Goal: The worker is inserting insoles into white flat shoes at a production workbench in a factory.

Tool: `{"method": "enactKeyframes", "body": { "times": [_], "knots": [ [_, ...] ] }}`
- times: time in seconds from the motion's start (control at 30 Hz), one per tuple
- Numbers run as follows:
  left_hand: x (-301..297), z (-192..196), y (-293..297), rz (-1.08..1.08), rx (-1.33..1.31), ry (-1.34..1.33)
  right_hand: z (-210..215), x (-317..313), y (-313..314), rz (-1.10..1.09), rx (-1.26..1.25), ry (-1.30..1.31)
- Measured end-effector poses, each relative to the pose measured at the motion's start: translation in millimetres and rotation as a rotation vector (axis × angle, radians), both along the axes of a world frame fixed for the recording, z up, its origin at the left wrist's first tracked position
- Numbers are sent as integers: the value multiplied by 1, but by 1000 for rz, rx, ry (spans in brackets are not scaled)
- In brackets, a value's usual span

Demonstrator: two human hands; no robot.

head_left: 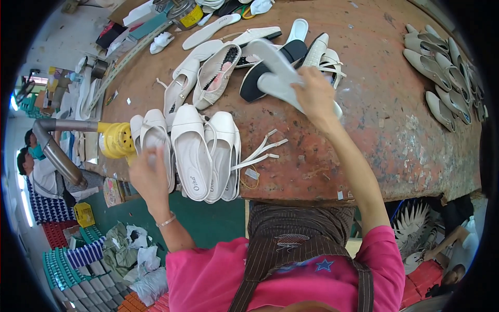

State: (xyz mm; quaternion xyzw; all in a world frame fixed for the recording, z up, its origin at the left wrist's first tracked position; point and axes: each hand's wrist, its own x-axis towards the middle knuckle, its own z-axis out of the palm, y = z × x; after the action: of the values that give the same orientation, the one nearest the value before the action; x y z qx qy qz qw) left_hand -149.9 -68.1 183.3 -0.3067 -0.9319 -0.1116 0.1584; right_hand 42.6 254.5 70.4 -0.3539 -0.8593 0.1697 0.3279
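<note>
My right hand [316,95] is closed on a pale insole [280,70], blurred by motion, above a cluster of shoes and parts on the table. Just under it lies a dark-lined shoe part [251,85]. My left hand [147,176] is over a white slip-on shoe [155,127] at the near left; its fingers are smeared, so their grip does not show. Right of that hand stand white square-toed slip-ons [191,151], packed side by side with toes pointing away. Beyond them are two cream strapped shoes [217,77], [181,93] with open insides.
A yellow perforated nozzle [115,139] on a grey metal pipe [62,156] reaches in at the left. White straps [258,154] lie near the front edge. Several beige shoes [434,67] stand at the far right. A metal can [186,13] is at the back. Other people sit left and lower right.
</note>
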Motion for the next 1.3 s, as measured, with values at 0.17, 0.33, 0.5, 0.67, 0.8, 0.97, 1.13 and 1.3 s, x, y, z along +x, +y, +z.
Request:
{"method": "enactKeyframes", "body": {
  "times": [0.17, 0.33, 0.5, 0.67, 0.8, 0.97, 1.13, 1.3],
  "knots": [
    [-37, 20, 130, -626, 113, -178, 11, 119, 26, -306, -307, 194],
    [-113, -74, 228, -675, -380, -456, -24, 217, 32, -410, -316, 232],
    [-76, -84, 250, -521, -569, -36, -26, 252, 6, -367, -1127, 667],
    [-34, -13, 224, -811, -13, -30, -15, 263, 18, -112, -1331, 1109],
    [65, 47, 195, -1295, 58, -144, -10, 254, 19, -107, -1288, 1080],
    [136, -17, 166, -1736, -199, -55, 0, 255, 0, -238, -1236, 1041],
    [146, -68, 153, -1681, -445, -133, -33, 265, -21, -357, -947, 994],
    [181, -46, 161, -1417, -261, -393, 13, 274, -39, -203, -798, 1340]
  ]
}}
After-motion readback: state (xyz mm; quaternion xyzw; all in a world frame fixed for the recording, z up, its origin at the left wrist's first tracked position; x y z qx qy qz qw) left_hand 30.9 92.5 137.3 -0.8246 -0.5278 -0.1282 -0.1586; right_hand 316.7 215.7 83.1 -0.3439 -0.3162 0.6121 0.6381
